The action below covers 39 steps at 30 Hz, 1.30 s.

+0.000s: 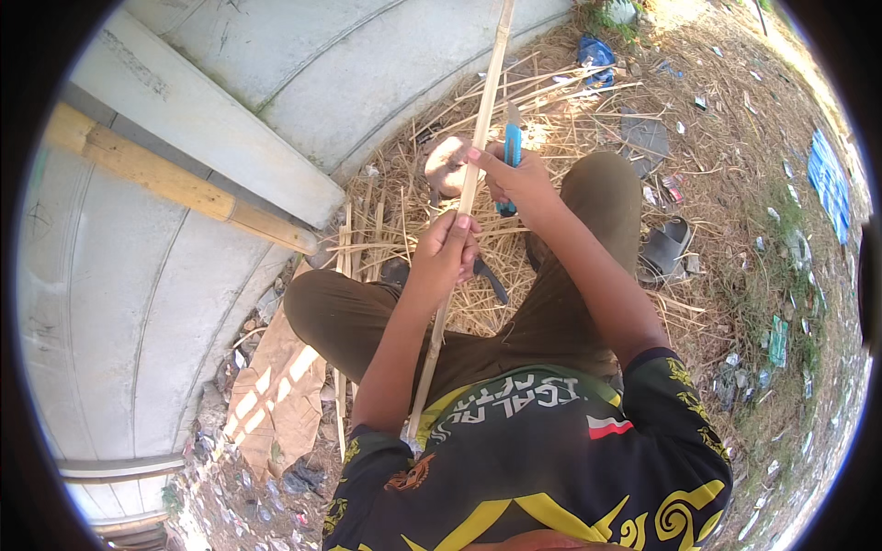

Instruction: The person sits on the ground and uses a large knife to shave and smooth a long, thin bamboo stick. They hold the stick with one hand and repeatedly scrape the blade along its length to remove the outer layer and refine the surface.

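A long pale bamboo strip (488, 101) runs from above my lap up past the far edge of the view, slanting slightly to the right. My left hand (445, 250) is closed round its middle, thumb lying along the front face. Just above and to the right, my right hand (522, 180) grips a blue utility knife (513, 147), its tip pointing away from me. The right thumb also presses on the strip. The knife stands beside the strip, apart from it at the tip. Most of the right fingers are hidden behind the knife and palm.
Shavings and split strips (551, 92) litter the ground between my bent knees. A rounded pale lump (447, 167) sits behind the strip. A dark flat tool (491, 280) lies below. Concrete panels (303, 83) and a bamboo pole (175, 179) stand left; a grey sandal (663, 250) lies right.
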Each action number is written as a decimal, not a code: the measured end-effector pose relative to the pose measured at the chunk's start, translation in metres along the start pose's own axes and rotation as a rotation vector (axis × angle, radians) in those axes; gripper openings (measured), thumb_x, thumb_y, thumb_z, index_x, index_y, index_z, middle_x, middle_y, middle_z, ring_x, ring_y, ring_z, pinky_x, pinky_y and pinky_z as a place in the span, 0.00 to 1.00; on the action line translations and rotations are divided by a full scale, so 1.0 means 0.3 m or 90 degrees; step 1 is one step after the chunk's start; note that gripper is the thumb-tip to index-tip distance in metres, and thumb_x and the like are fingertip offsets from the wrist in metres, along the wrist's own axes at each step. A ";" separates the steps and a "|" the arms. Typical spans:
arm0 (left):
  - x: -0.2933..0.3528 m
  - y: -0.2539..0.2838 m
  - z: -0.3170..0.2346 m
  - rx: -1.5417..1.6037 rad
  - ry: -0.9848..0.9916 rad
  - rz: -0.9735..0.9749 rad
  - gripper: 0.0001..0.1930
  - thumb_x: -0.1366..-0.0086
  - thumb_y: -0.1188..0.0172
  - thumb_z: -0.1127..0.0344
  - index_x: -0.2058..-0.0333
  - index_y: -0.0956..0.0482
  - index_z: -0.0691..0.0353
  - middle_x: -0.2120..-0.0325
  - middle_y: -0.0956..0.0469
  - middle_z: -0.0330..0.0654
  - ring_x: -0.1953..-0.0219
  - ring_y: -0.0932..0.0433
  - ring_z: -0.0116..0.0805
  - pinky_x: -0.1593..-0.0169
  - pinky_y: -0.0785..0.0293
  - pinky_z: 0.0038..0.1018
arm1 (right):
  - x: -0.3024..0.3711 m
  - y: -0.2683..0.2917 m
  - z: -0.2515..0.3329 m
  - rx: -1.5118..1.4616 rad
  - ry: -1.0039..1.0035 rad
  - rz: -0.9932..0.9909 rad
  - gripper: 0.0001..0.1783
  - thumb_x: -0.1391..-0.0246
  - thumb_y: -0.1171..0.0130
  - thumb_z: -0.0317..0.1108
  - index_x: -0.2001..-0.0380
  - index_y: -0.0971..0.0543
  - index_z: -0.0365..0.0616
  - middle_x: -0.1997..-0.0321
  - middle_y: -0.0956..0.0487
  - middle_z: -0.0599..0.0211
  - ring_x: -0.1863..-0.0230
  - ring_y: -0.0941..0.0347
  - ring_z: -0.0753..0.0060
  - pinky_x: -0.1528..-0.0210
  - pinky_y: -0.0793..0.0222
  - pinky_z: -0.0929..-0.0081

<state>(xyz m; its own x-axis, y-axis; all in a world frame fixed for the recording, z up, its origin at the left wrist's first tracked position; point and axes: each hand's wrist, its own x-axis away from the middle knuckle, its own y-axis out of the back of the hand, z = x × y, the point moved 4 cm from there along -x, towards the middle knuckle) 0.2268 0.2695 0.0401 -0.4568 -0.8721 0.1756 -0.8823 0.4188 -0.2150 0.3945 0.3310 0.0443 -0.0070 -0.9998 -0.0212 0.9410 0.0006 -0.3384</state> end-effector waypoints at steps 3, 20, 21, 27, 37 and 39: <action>-0.006 0.012 0.015 -0.025 -0.025 -0.014 0.16 0.18 0.55 0.55 0.58 0.29 0.63 0.81 0.37 0.31 0.84 0.43 0.17 0.81 0.42 0.18 | -0.001 -0.021 0.002 -0.033 -0.040 0.022 0.18 0.34 0.35 0.47 0.71 0.22 0.45 0.86 0.37 0.84 0.86 0.46 0.89 0.82 0.52 0.81; 0.053 0.148 0.008 0.098 -0.023 -0.115 0.16 0.20 0.51 0.52 0.62 0.31 0.58 0.81 0.42 0.28 0.84 0.46 0.17 0.82 0.46 0.18 | 0.075 -0.125 -0.070 0.752 0.345 0.121 0.21 0.29 0.50 0.51 0.61 0.28 0.42 0.81 0.24 0.54 0.77 0.24 0.41 0.71 0.32 0.47; 0.060 0.151 0.011 0.111 -0.015 -0.109 0.16 0.20 0.51 0.52 0.62 0.31 0.58 0.81 0.43 0.28 0.84 0.46 0.17 0.82 0.47 0.18 | 0.076 -0.129 -0.075 0.774 0.372 0.125 0.21 0.29 0.50 0.52 0.61 0.28 0.42 0.82 0.25 0.55 0.78 0.24 0.42 0.72 0.32 0.48; 0.082 0.141 0.006 0.168 0.016 -0.078 0.15 0.19 0.52 0.52 0.64 0.32 0.55 0.82 0.45 0.28 0.85 0.48 0.17 0.83 0.50 0.18 | 0.052 -0.121 -0.060 0.815 0.473 0.085 0.20 0.29 0.49 0.51 0.60 0.27 0.42 0.84 0.25 0.59 0.82 0.25 0.49 0.79 0.34 0.54; 0.097 0.111 0.027 0.164 0.036 -0.044 0.15 0.19 0.54 0.53 0.64 0.33 0.56 0.82 0.46 0.29 0.85 0.49 0.18 0.83 0.51 0.18 | 0.033 -0.089 -0.012 0.839 0.450 0.036 0.22 0.29 0.50 0.54 0.59 0.26 0.43 0.83 0.24 0.59 0.82 0.24 0.48 0.79 0.31 0.54; 0.099 0.111 0.017 0.162 0.032 -0.035 0.15 0.19 0.54 0.54 0.64 0.33 0.56 0.83 0.46 0.29 0.85 0.49 0.18 0.83 0.51 0.18 | 0.077 -0.102 -0.036 0.870 0.514 0.119 0.21 0.29 0.50 0.53 0.58 0.26 0.44 0.83 0.24 0.58 0.81 0.24 0.47 0.79 0.32 0.52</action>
<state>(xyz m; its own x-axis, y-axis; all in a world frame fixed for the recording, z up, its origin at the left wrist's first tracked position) 0.1845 0.2563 0.0333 -0.4199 -0.8751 0.2404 -0.8516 0.2883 -0.4379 0.3618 0.3082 0.0440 0.3863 -0.7143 -0.5836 0.5284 -0.3472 0.7748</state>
